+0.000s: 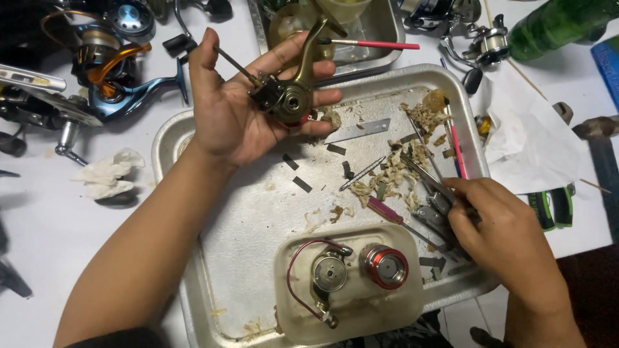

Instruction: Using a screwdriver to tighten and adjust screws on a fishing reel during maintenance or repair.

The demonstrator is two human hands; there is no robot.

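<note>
While blurred, tools (433,205) under right hand (496,225)

**A:** so where's the cam sitting?

**B:** only one view, head-mounted. It looks steeply down from above the metal tray (193,135) on the white desk (45,219), facing away from the wearer. Pretty close, both forearms come in from the bottom edge and the tray fills mid-frame.

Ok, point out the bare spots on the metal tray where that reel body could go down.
Bare tray lies under the left hand, between the left forearm and the debris pile, down to the plastic lid. The tray's lower left corner is free too. The right side is crowded: tools and scraps, where the right hand reaches.
</note>
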